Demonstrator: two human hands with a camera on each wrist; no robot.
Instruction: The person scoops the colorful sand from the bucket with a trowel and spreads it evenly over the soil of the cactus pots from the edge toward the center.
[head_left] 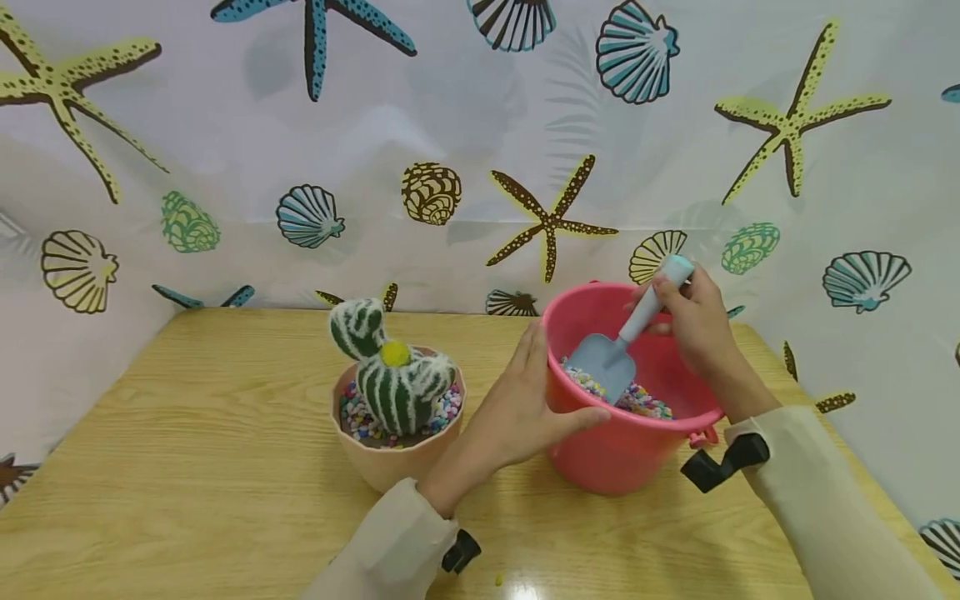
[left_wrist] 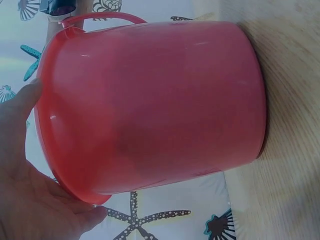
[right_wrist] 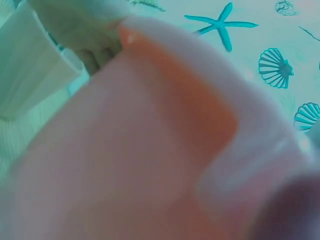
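Blond wood makes the tabletop [head_left: 225, 467]; behind it, a white sheet [head_left: 420, 108] printed with starfish [head_left: 551, 221] and shells [head_left: 309, 217]. Near a potted cactus [head_left: 397, 396] stands the pink bucket [head_left: 615, 454] — left hand [head_left: 517, 412], fingers straight, touching its rim; right hand [head_left: 699, 325] gripping the scoop [head_left: 603, 362], blade at coloured pebbles [head_left: 651, 404] inside.

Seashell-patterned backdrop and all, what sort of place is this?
Perhaps an indoor tabletop craft or filming corner: a wood-grain table, a starfish-and-seashell-print backdrop right behind it, and a decorative cactus in a pot.

The bucket [head_left: 611, 458] looks glossy, smooth plastic; the scoop [head_left: 633, 327], matt plastic; the cactus [head_left: 393, 392], fuzzy; the tabletop [head_left: 187, 442], grained wood.
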